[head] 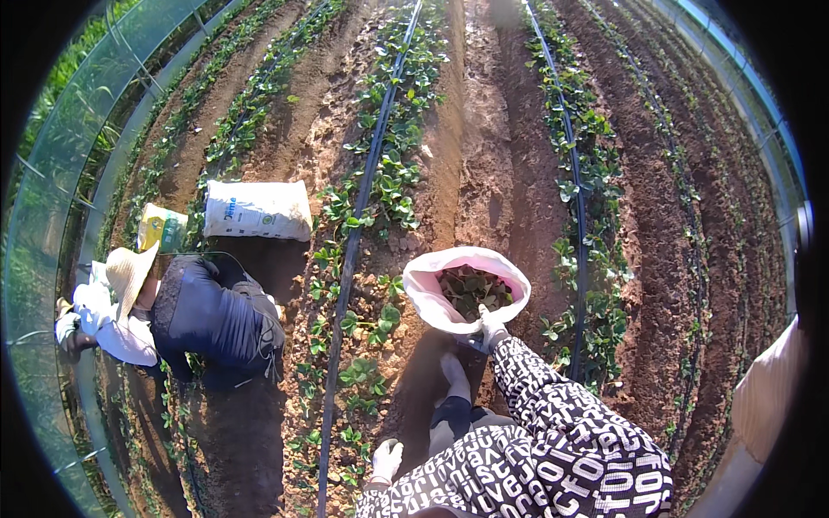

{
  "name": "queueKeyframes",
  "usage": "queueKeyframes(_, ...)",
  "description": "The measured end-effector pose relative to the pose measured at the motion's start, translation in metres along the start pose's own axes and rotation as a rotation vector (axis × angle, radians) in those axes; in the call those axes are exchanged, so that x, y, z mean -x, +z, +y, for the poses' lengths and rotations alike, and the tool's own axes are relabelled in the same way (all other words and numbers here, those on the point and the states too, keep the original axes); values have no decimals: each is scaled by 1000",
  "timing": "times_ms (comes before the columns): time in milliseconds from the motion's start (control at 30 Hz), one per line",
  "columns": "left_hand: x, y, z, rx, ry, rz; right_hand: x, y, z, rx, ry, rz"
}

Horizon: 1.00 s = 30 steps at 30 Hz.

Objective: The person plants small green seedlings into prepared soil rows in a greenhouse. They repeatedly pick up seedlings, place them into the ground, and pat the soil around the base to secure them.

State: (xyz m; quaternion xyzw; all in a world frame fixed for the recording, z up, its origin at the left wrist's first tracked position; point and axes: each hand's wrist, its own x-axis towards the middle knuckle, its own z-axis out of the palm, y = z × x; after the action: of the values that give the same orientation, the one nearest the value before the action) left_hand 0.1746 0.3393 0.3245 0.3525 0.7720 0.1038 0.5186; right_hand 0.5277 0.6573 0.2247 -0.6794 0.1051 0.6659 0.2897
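A white woven sack with a pinkish inside stands with its mouth wide in the furrow before me. Dark, wilted leaves fill what shows of its inside. My right hand, in a pale glove, grips the near rim of this sack. My left hand, also in a pale glove, is low over the planted bed, beside small leafy plants. Its fingers look curled, and whether anything lies in them cannot be made out. A black drip hose runs along the bed left of both hands.
At the left a person in a straw hat bends over another row. Beyond them lie a white printed sack and a yellow-green bag. Another plant row with a drip hose runs to my right. Plastic greenhouse walls curve along both sides.
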Motion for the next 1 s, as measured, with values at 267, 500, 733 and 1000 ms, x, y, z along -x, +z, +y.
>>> queueKeyframes(267,-27,9,15,6,-111,-38,-67,-15,-48,145,-311,37)
queueKeyframes(500,-66,-11,50,-106,-128,-52,54,48,-280,165,-522,9)
queueKeyframes(733,-161,-32,122,-197,-28,92,150,67,-533,569,-1297,3)
queueKeyframes(1000,-232,-13,253,-105,26,218,96,90,-729,102,-1031,-285)
